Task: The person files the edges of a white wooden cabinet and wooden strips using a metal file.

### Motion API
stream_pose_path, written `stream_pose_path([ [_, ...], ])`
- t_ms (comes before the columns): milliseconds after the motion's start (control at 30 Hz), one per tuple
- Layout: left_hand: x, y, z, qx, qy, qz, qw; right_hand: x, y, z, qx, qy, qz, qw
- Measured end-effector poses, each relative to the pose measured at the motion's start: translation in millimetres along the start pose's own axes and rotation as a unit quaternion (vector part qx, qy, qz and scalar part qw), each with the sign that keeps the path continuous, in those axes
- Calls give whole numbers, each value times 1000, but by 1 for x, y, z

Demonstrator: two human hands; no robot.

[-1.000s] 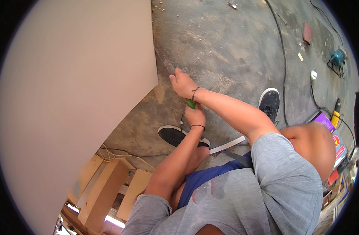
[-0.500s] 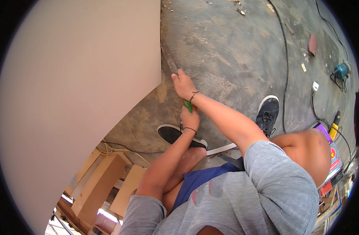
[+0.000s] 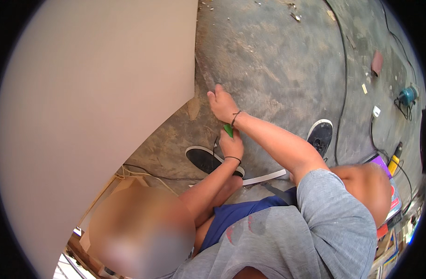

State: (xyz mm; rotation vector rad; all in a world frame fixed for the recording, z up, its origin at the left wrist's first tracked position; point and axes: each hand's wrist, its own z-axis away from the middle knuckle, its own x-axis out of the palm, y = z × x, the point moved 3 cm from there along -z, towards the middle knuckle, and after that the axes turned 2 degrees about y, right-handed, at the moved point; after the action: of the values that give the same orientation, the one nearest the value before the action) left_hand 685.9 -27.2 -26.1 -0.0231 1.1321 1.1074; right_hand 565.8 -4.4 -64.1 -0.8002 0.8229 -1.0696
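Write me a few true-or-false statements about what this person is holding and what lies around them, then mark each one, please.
1. The right hand grips the green handle. False: the left hand does; the right hand is farther up, at the blade.

2. A large pale panel is to the left of both hands. True.

3. Both shoes are bright red. False: they are black with white rims.

4. A teal machine is on the floor at the far right. True.

5. The yellow tool lies between the two hands. False: it is off to the right, well away from them.
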Motion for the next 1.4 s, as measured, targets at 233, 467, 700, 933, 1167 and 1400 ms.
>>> stream_pose_path([
  [233, -34, -26, -13, 20, 2, -53, 998, 29, -5, 6, 48, 4, -33, 998],
  [467, -81, -16, -44, 21, -160, -104, 981, 51, 2, -7, 112, 28, -138, 984],
  [700, -92, -26, -94, 32, -193, -79, 977, -4, -2, 4, 121, 36, -299, 946],
  [933, -129, 8, -107, 145, -307, -396, 853, -90, -36, -31, -87, -3, 76, 993],
  [1167, -148, -11, -116, 156, -241, -316, 904, -167, -63, -25, -200, -86, 352, 910],
  [1400, -117, -64, -118, 130, -134, -143, 972, -184, -121, -5, -226, -265, 645, 680],
])
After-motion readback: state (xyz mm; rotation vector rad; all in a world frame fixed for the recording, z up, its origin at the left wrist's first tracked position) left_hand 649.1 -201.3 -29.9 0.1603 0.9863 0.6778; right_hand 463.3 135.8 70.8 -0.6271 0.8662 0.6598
